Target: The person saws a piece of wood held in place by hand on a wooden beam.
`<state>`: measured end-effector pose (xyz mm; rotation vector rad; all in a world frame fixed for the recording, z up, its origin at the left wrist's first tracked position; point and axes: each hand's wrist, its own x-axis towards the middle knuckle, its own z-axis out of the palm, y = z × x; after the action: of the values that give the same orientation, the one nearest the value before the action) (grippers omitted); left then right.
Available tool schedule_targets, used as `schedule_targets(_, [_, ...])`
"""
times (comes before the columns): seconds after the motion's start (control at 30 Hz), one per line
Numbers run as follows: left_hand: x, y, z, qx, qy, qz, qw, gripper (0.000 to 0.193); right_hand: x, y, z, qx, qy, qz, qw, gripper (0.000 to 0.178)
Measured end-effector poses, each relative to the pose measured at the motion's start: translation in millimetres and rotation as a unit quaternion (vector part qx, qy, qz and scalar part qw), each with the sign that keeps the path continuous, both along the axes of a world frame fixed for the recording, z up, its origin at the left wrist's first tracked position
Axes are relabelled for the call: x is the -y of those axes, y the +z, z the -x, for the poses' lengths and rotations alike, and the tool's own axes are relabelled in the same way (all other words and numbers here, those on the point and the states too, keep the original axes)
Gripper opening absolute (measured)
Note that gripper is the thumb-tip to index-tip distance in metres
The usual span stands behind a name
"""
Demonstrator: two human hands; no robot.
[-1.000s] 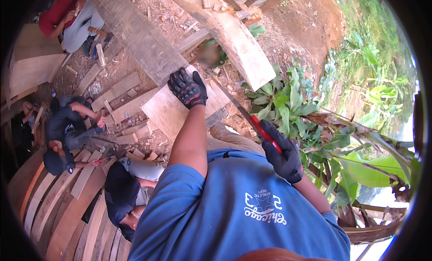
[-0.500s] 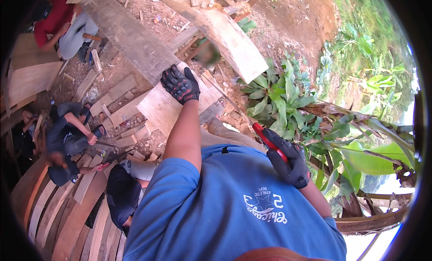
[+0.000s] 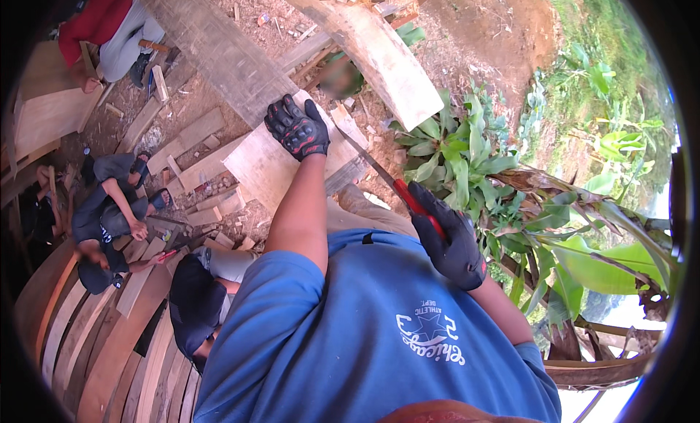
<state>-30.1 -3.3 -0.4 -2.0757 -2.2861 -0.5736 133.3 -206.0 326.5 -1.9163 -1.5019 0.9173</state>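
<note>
My left hand, in a black glove with red trim, lies palm down on a pale wooden board, fingers stretched out. Beneath that board runs a long weathered plank, which shows again past the board's near right corner. A hand saw with a red handle is gripped by my gloved right hand. Its narrow blade points forward and left along the board's right side, the tip just right of my left hand. Whether the teeth bite into the wood I cannot tell.
A thick pale plank juts out ahead, near leafy plants on the right. Wood offcuts litter the ground. At left, a person in red and a person in dark clothes crouch by curved boards.
My right hand has pushed the saw forward and left, bringing its handle nearer the board. My left hand stays on the board; the whole view has shifted slightly.
</note>
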Motion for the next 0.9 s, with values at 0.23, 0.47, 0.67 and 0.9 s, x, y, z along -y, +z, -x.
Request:
schedule_targets(0.23, [-0.2,-4.1,2.0,-0.006,0.0,0.003,1.0,0.058,-42.6,27.1,-9.5,-0.054,-0.028,0.193,0.979,0.047])
schedule_targets(0.47, [5.0,-4.8,0.3,0.0,0.001,0.022,1.0,0.057,-41.3,24.2,-29.0,-0.039,-0.009,0.209,0.977,0.046])
schedule_targets(0.67, [2.9,-0.6,4.8,0.016,-0.006,0.002,1.0,0.057,-33.1,20.3,-26.7,-0.108,-0.016,0.19,0.976,0.048])
schedule_targets(0.9, [68.0,10.1,-16.4,0.0,-0.028,0.066,0.997,0.06,-1.5,11.2,-17.8,-0.095,-0.042,0.144,0.984,0.049])
